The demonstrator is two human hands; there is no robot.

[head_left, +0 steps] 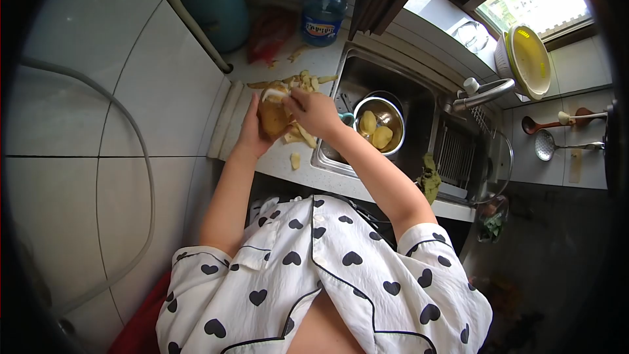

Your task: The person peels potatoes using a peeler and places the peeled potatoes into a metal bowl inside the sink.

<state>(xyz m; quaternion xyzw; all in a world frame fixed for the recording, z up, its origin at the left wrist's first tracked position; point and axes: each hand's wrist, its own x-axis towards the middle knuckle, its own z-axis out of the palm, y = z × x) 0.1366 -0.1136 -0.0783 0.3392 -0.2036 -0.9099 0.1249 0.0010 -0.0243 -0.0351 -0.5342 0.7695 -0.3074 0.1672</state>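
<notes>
My left hand point(250, 132) is wrapped round a large brown potato point(271, 120) above the counter's front edge. My right hand point(316, 113) is closed on a white peeler point(274, 94), which lies against the potato's upper end, where some pale flesh shows. Part of the peeler is hidden by my fingers. Potato peels point(308, 82) are heaped on the counter behind and beneath my hands. To the right, a metal bowl point(401, 136) in the sink holds two peeled potatoes point(382, 136). A teal loop point(346, 118) sticks out beside the bowl.
The steel sink point(419, 98) with its tap point(485, 95) lies to the right, with a green cloth point(430, 178) at its front edge. A blue-capped water jug point(323, 16) and a red plastic bag point(272, 31) stand at the back. A tiled wall point(59, 105) closes off the left.
</notes>
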